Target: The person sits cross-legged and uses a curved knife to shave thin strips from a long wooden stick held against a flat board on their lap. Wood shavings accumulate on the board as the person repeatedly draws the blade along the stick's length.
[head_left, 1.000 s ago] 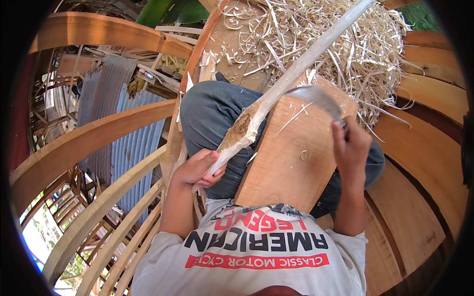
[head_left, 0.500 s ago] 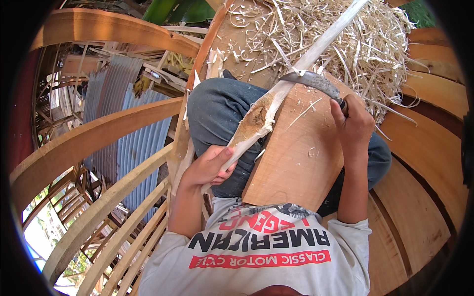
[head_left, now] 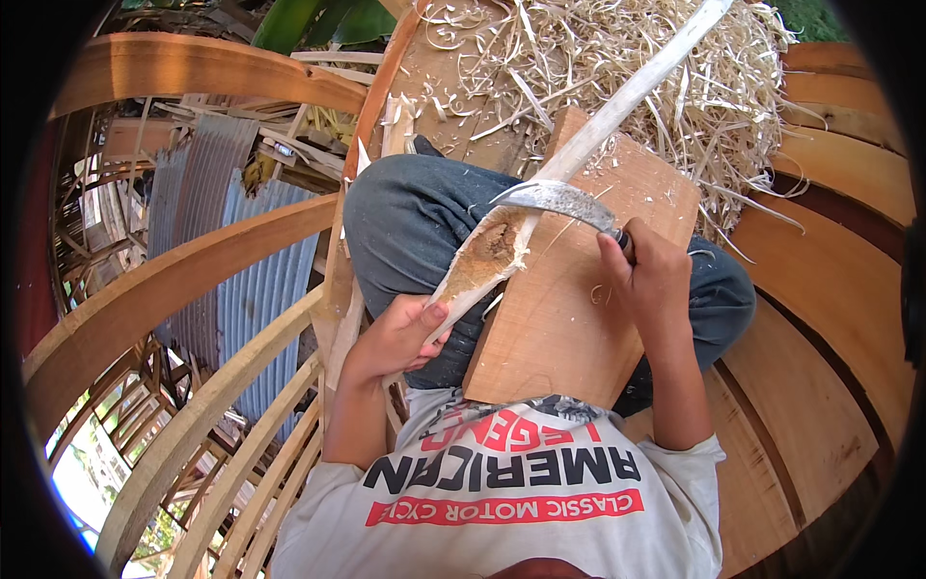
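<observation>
At the far left we see corrugated metal sheets beyond curved wooden beams. Next comes the left hand, its grip closed around the lower end of a pale pole, beside a knee in blue jeans. The pole slants up to the right over a broad board on the lap, and we find a rough brown patch on its near part. Just above that patch a curved blade lies across the pole; we cannot quite tell whether its edge bites in. Further right, the right hand has its grip wrapped round the blade's handle, mostly hidden by the fingers. Beyond the board we see heaped shavings, and at the far right, curved planks
</observation>
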`<state>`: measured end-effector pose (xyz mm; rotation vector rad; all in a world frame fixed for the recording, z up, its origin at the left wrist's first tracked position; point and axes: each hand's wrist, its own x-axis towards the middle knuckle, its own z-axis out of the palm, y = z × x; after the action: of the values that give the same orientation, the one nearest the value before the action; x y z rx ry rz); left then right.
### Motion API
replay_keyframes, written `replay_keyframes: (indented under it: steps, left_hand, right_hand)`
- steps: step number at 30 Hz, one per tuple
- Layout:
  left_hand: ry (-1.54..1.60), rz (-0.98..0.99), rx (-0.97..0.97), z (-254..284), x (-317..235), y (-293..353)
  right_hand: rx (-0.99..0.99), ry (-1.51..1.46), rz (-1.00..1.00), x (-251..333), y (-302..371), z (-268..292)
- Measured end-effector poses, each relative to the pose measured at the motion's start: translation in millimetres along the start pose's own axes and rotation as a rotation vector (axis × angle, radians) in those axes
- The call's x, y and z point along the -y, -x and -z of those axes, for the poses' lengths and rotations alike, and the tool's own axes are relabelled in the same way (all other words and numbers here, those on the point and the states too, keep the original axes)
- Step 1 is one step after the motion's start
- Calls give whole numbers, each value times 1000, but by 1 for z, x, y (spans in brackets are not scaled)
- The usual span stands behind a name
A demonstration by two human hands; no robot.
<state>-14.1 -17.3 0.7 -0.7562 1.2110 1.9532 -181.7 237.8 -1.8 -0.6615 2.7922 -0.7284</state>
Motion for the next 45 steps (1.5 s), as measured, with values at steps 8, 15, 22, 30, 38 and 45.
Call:
replay_keyframes:
  steps: [8, 15, 22, 30, 38, 45]
  left_hand:
    - [-78, -44, -33, -4, -5, 0]
    - [-81, -57, -34, -9, -9, 0]
    - [-136, -59, -40, -8, -5, 4]
    - [-87, -31, -63, -11, -2, -3]
    - [-98, -78, -130, -19, -13, 0]
    - [-341, -298, -49, -4, 5, 2]
  right_hand:
    - [-154, 150, -5, -25, -19, 4]
    - [-238, 155, -192, -34, -30, 17]
    - [-490, 14, -499, -115, -39, 44]
    - [-2, -78, -22, -12, 17, 11]
    - [-107, 110, 12, -23, -14, -6]
    - [-532, -206, -429, -125, -39, 34]
